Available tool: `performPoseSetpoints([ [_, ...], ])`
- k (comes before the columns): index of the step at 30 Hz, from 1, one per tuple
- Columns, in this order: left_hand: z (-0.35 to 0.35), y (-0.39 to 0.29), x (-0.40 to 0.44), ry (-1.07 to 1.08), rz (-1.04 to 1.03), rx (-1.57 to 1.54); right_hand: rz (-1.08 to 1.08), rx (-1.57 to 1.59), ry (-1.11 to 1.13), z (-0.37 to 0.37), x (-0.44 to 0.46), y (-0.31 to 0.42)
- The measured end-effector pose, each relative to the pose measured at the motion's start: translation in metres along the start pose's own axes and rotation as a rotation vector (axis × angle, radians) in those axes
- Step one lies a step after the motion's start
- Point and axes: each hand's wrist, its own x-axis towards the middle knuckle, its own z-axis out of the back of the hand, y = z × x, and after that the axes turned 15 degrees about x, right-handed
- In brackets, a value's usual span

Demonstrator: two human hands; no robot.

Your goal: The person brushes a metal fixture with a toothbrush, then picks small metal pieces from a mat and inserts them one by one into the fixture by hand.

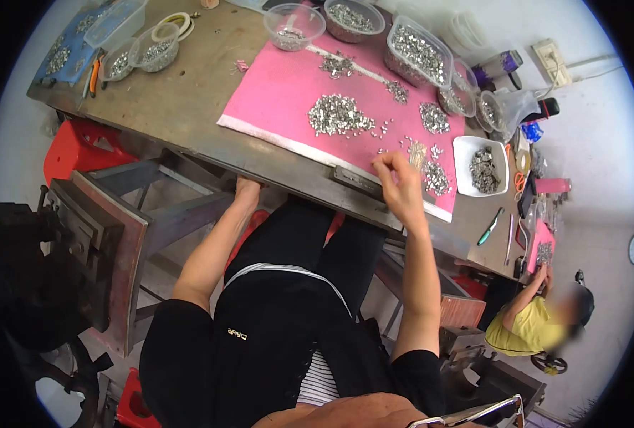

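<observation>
My right hand is over the near edge of the pink mat, thumb and fingertips pinched together. Whatever sits in that pinch is too small to make out. Just left of it, a narrow dark metal block lies along the table's edge. Small shiny metal pieces form a large heap on the mat, with loose ones scattered toward my fingers. Smaller piles lie to the right of this hand. My left hand reaches under the table's front edge, its fingers hidden.
Clear plastic tubs of metal pieces line the mat's far side. A white square bowl stands right. Pliers and tape rolls lie far left. Red stools are below. A person in a yellow top works at right.
</observation>
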Motion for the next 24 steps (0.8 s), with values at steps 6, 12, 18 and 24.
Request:
performPoseSetpoints([
  [6,-0.017,0.016,-0.001,-0.002,-0.108,-0.048,0.072,-0.050,-0.077,-0.011,-0.038,-0.003],
  [12,-0.016,0.016,-0.006,0.103,-0.181,0.093,0.156,-0.106,-0.143,-0.021,-0.042,-0.012],
  [18,-0.013,-0.008,-0.022,0.011,-0.035,0.049,0.220,-0.157,-0.172,-0.026,-0.042,-0.019],
  [24,0.002,0.018,-0.003,0.070,-0.055,0.080,0.271,-0.218,-0.174,-0.030,-0.040,-0.019],
])
